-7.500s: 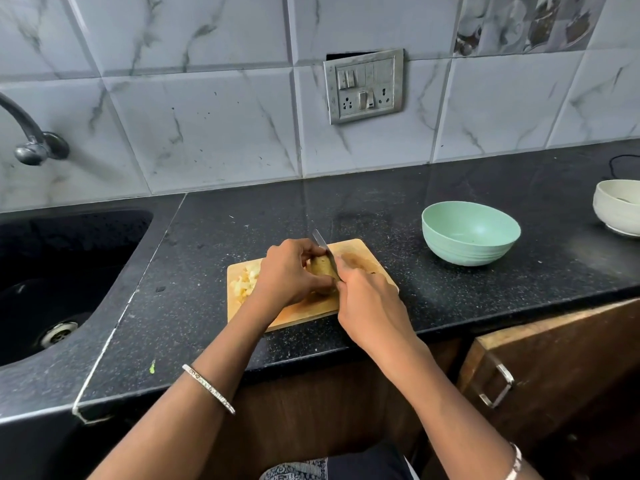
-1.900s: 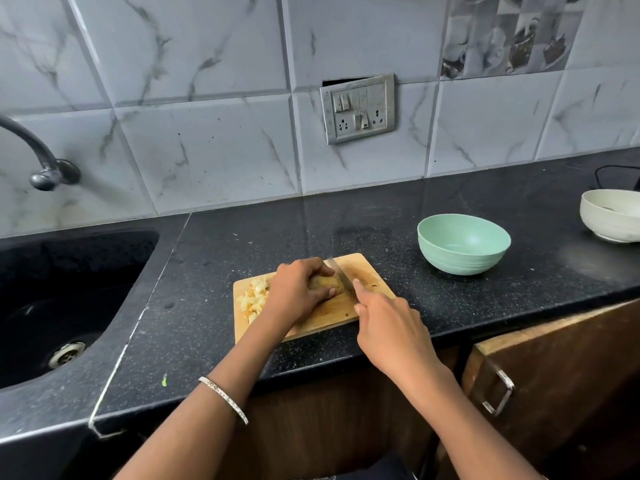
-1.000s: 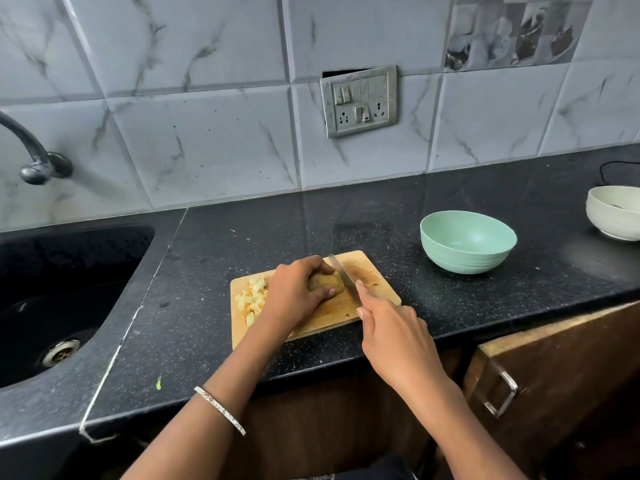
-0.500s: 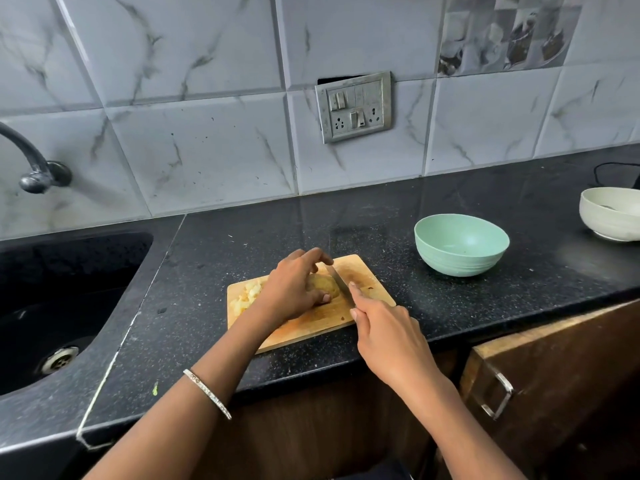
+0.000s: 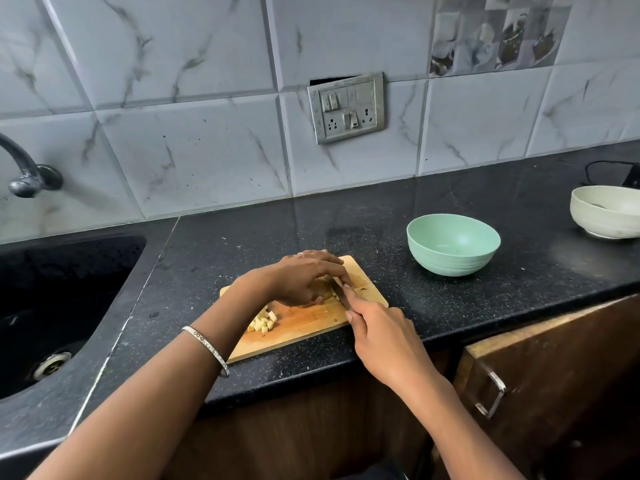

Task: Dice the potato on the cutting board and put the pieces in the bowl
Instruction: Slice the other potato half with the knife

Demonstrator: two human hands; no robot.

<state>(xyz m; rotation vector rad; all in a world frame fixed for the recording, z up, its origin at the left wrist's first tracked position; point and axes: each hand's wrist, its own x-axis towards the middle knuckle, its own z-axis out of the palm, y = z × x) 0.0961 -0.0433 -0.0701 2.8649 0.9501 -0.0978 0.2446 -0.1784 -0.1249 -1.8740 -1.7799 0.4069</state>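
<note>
A wooden cutting board [image 5: 304, 329] lies on the black counter near its front edge. My left hand [image 5: 301, 277] arches over the remaining potato piece [image 5: 323, 285] and holds it down; most of that piece is hidden under my fingers. My right hand [image 5: 377, 327] grips the knife [image 5: 337, 289], whose blade sits against the potato right by my left fingertips. A small heap of diced potato cubes [image 5: 263, 320] lies on the board beside my left wrist. The mint-green bowl [image 5: 453, 244] stands to the right of the board, with nothing seen inside.
A black sink [image 5: 52, 306] with a tap [image 5: 24, 174] lies to the left. A cream bowl [image 5: 606, 211] sits at the far right beside a black cable. A switch panel is on the tiled wall. A wooden drawer with a metal handle [image 5: 491, 398] stands ajar below the counter.
My left hand has slid right along the potato, uncovering the diced cubes behind it. The knife stays low against the potato. The view has shifted slightly.
</note>
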